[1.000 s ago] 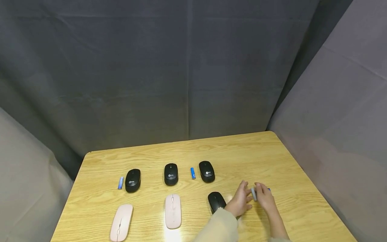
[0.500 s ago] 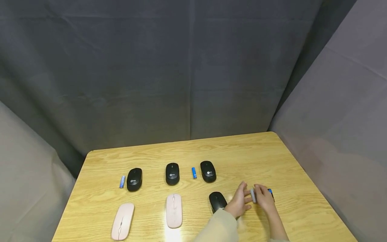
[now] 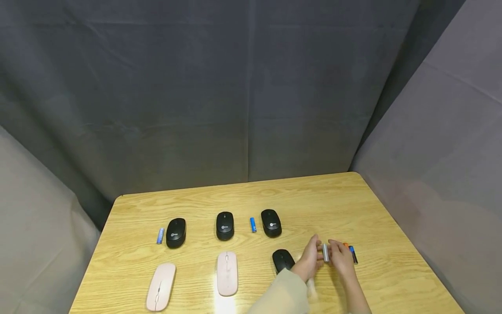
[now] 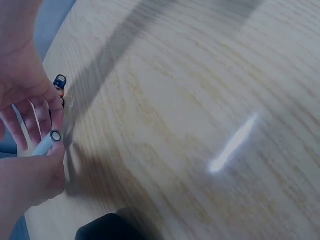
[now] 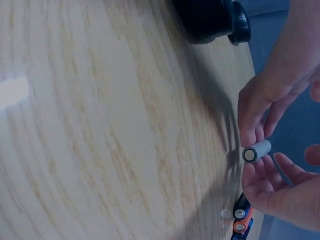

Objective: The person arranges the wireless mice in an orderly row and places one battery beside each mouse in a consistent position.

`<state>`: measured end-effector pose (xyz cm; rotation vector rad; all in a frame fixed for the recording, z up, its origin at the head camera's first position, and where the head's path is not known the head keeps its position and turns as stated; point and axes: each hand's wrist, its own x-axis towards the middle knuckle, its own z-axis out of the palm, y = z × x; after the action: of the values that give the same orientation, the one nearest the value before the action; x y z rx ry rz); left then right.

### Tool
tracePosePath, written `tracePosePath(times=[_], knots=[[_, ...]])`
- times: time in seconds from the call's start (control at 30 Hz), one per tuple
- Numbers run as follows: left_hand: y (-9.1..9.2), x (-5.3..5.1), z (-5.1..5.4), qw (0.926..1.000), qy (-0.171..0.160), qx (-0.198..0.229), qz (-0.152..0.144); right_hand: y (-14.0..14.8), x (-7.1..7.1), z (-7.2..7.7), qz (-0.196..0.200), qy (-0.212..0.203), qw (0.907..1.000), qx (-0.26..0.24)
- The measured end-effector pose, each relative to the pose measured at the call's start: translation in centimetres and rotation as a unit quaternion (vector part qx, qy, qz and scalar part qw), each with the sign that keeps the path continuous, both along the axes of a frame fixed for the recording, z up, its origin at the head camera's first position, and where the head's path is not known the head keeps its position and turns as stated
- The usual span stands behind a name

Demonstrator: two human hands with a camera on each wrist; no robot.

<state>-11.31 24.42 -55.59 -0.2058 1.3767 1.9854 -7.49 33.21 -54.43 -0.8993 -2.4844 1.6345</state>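
Observation:
A grey battery (image 3: 325, 253) is held between the fingertips of both hands, above the front right of the wooden table. My left hand (image 3: 310, 260) grips it from the left, and my right hand (image 3: 341, 258) grips it from the right. In the right wrist view one round end of the grey battery (image 5: 256, 151) faces the camera. Beside my right hand lie a blue-and-black battery (image 3: 353, 254) and an orange-topped battery (image 3: 346, 244), the latter partly hidden by that hand. A black computer mouse (image 3: 282, 260) sits left of my left hand, partly covered by the sleeve.
Three more black mice (image 3: 225, 226) stand in a row farther back. Two blue batteries (image 3: 253, 225) lie beside mice in that row. Two pink mice (image 3: 227, 273) lie nearer the front left. Grey cloth (image 3: 180, 96) hangs behind the table (image 3: 313, 196) and at its sides.
The grey battery has shifted slightly left, and the left-hand fingers have closed in towards it. My right hand has also moved a little left, uncovering more of the batteries beside it.

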Motion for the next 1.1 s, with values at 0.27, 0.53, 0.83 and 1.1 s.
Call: tracePosePath(times=[0.27, 0.53, 0.83, 1.1], knots=[[-0.1, -0.6, 1.1, 1.0000, 0.001, -0.007, 0.004, -0.6, 0.2, 1.0, -0.011, 0.006, 0.9983, -0.058], [-0.7, -1.3, 1.4, 0.9997, 0.022, -0.006, -0.002, -1.2, -0.1, 1.4, -0.012, 0.027, 0.9984, -0.049], [-1.6, -2.2, 1.8, 0.9981, 0.042, -0.036, 0.027, -2.0, -0.5, 1.5, -0.017, 0.046, 0.9975, -0.051], [-3.7, -3.8, 2.2, 0.9949, 0.091, -0.041, 0.009, -3.3, -1.3, 2.7, -0.004, 0.069, 0.9954, -0.067]])
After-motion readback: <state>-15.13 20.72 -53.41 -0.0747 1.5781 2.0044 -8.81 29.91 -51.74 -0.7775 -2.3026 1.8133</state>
